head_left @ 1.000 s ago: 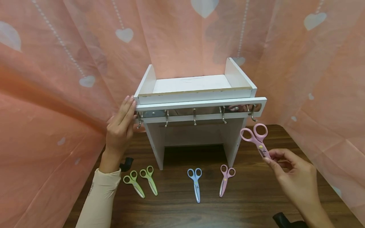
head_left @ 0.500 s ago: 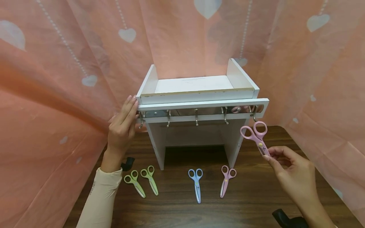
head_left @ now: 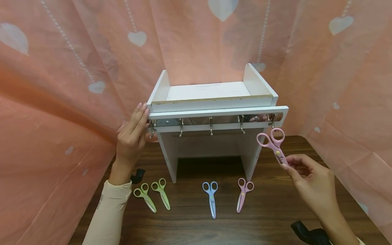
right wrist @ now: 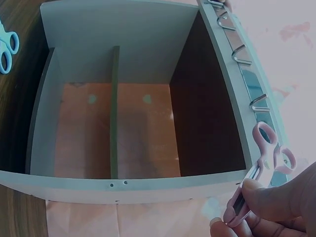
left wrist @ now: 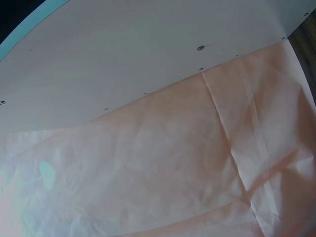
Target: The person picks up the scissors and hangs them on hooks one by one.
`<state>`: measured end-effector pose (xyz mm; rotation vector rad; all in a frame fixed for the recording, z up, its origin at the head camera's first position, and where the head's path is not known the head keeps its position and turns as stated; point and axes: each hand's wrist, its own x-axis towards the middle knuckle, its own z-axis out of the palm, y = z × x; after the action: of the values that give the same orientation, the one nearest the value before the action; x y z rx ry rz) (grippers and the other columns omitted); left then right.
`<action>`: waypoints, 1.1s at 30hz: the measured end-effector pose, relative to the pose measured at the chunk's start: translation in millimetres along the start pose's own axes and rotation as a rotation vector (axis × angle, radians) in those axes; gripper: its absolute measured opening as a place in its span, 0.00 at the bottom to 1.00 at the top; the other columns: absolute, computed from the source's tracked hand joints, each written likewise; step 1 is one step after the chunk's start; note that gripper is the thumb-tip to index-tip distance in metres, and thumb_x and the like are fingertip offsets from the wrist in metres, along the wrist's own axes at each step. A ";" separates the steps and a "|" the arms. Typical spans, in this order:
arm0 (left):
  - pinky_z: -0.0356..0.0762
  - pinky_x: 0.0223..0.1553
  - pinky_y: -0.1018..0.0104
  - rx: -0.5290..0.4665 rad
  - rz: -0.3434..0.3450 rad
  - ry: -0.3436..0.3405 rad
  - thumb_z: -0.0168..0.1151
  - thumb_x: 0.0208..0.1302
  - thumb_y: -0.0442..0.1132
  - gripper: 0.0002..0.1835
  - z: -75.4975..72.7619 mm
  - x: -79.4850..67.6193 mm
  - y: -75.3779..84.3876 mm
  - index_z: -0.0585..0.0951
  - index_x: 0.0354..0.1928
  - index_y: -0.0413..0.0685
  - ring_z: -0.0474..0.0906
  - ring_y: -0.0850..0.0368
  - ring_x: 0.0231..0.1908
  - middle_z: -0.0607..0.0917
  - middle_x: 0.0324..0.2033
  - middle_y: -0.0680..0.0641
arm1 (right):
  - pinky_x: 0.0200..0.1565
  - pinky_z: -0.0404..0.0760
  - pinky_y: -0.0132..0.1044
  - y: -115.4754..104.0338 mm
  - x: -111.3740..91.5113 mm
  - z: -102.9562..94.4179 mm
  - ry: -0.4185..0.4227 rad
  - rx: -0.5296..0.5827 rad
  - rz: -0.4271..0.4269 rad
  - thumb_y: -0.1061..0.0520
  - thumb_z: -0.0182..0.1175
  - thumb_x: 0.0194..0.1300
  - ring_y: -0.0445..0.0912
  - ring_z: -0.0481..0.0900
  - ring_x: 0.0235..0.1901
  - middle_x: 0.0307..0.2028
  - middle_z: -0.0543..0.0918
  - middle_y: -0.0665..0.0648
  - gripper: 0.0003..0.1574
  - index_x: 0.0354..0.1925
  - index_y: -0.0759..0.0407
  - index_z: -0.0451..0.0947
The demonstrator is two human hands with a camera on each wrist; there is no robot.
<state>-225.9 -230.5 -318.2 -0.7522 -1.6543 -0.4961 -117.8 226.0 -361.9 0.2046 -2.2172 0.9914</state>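
Observation:
My right hand (head_left: 312, 180) pinches a pair of pink scissors (head_left: 277, 152) by the blade end, handle rings pointing up. The upper ring overlaps the rightmost hook (head_left: 273, 119) of the white hook rail (head_left: 196, 112) in the head view. From the right wrist, the pink scissors (right wrist: 267, 160) appear beside the rail, between thumb and fingers. My left hand (head_left: 130, 141) rests with straight fingers against the left end of the rail and the white wooden shelf unit (head_left: 208, 90). In the left wrist view only the unit's side panel (left wrist: 148, 54) and the cloth show, no hand.
On the dark wood table (head_left: 183, 231) lie two green scissors, one left (head_left: 145, 197) and one right (head_left: 161, 193), blue scissors (head_left: 211, 199) and other pink scissors (head_left: 242, 195). Pink cloth (head_left: 196, 41) with heart prints surrounds the unit at back and sides. Several hooks line the rail.
My right hand has moved slightly up and left, bringing the pink scissors' rings up to the rightmost hook. My left hand keeps its place on the unit.

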 end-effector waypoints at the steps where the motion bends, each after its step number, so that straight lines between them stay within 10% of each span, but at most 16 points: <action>1: 0.75 0.62 0.58 -0.001 0.001 0.001 0.69 0.56 0.20 0.25 -0.4 0.0 0.3 0.83 0.58 0.36 0.79 0.41 0.61 0.83 0.58 0.38 | 0.30 0.75 0.15 0.0 0.1 0.1 -0.001 -0.006 0.004 0.71 0.76 0.52 0.22 0.78 0.25 0.26 0.85 0.55 0.12 0.35 0.63 0.85; 33: 0.75 0.61 0.63 -0.009 -0.011 0.011 0.68 0.58 0.20 0.24 -0.9 1.1 1.2 0.83 0.58 0.36 0.79 0.42 0.61 0.83 0.58 0.40 | 0.26 0.73 0.17 7.3 2.7 5.5 -0.062 -0.035 0.037 0.70 0.74 0.56 0.22 0.77 0.25 0.27 0.87 0.56 0.12 0.38 0.61 0.85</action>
<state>-224.5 -230.1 -317.1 -0.7458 -1.6473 -0.5147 -125.7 227.6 -367.1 0.1820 -2.3002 0.9774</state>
